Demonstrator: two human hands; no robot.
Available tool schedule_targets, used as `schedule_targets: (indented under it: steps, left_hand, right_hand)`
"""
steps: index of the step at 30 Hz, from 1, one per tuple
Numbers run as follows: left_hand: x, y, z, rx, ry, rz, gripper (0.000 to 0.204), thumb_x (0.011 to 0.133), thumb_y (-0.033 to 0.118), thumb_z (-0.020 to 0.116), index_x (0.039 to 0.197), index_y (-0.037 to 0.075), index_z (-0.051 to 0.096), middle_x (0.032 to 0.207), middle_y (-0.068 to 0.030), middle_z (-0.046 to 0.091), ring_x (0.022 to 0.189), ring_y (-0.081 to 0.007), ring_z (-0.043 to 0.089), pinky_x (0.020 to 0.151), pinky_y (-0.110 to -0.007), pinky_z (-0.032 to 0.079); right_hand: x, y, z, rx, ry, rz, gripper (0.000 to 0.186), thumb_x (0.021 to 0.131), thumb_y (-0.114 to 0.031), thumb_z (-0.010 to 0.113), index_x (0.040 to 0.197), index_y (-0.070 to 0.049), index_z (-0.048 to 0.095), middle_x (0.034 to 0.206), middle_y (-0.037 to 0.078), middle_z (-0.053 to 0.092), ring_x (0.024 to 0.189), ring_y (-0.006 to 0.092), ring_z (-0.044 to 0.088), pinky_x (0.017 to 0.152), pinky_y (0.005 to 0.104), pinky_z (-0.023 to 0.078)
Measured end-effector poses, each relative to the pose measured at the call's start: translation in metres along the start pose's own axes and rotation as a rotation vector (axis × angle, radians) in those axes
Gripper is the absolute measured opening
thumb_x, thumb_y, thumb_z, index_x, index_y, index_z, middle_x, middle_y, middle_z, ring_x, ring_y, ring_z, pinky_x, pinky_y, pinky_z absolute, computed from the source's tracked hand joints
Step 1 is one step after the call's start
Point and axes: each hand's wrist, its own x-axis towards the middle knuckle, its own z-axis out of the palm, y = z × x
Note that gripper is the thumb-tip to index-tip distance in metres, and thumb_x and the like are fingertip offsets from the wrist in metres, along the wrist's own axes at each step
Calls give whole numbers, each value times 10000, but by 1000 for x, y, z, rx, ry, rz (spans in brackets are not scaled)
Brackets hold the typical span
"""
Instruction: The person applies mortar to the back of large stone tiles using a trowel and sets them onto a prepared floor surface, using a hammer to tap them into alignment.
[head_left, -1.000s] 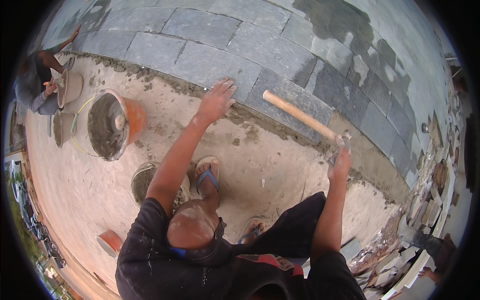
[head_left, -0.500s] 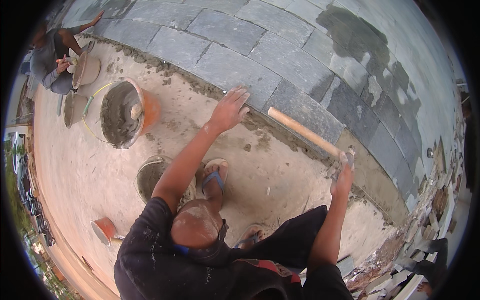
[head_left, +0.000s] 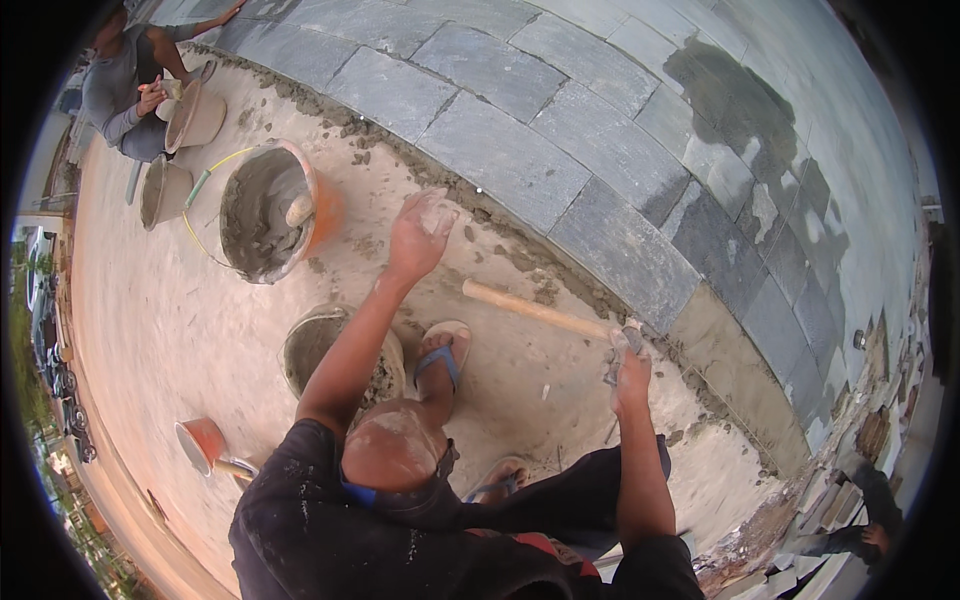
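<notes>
My right hand (head_left: 628, 372) is wrapped round the grey head end of a hammer (head_left: 540, 313). Its long wooden handle points left, above the sandy ground beside the paving. Open and empty, with fingers apart, my left hand (head_left: 418, 238) hangs short of the mortar-smeared border of the slabs. The nearest grey stone slab (head_left: 627, 250) lies just past the hammer. To its right, a bare mortar bed (head_left: 730, 350) fills the end of the row.
An orange bucket of wet mortar (head_left: 325, 215) stands left of my left hand, and another bucket (head_left: 312, 350) beside my foot. A small orange container (head_left: 203, 443) lies further left. A co-worker (head_left: 125, 90) crouches at far left by more buckets. Stone rubble (head_left: 870, 430) lies at right.
Both hands have drawn back from the slabs toward me and to the left. The hammer has come along in my right hand, off the slab edge.
</notes>
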Motion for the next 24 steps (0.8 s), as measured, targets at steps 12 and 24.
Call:
schedule_targets:
  steps: [12,24]
  left_hand:
    - [5,-15,-47,-34,192,-118,303,870,171,710,1133,26,673,1112,-195,671,1042,-340,641,916,-391,501]
    - [31,1,-121,6,359,-271,247,891,148,696,1098,13,677,1068,-148,681,998,-268,649,904,-355,491]
  right_hand:
    - [25,61,88,-68,-47,275,315,857,-377,738,967,-113,606,726,12,581,562,150,577,485,326,493]
    - [-5,81,106,-448,-282,49,346,916,-125,603,1227,9,532,948,90,642,794,176,643,617,287,506]
